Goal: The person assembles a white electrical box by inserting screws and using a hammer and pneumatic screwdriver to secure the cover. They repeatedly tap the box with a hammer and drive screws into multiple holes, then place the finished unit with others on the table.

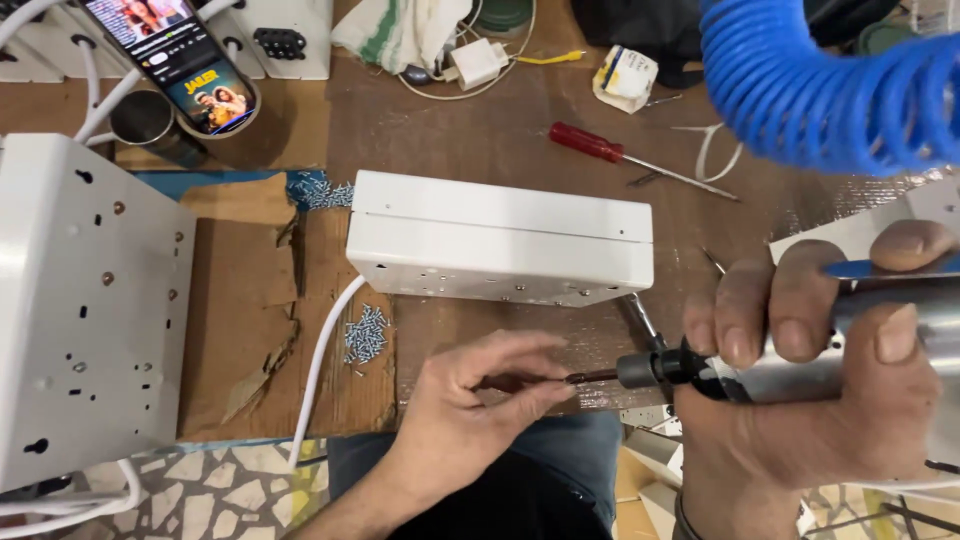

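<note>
My right hand (820, 370) grips a silver pneumatic screwdriver (780, 365) near the table's front edge, its bit pointing left. My left hand (470, 400) pinches a small screw (577, 378) at the bit's tip. Just beyond both hands lies a white metal box (500, 240) with small holes in its near face and a white cable (320, 370) coming out of its left end. A pile of small silver screws (366, 333) sits left of my left hand.
A larger white metal box (90, 300) stands at the left. A blue coiled air hose (820, 80) hangs at top right. A red-handled screwdriver (610, 152), a phone (170, 55) propped in a cup, a white charger (478, 62) and a cloth (400, 30) lie at the back.
</note>
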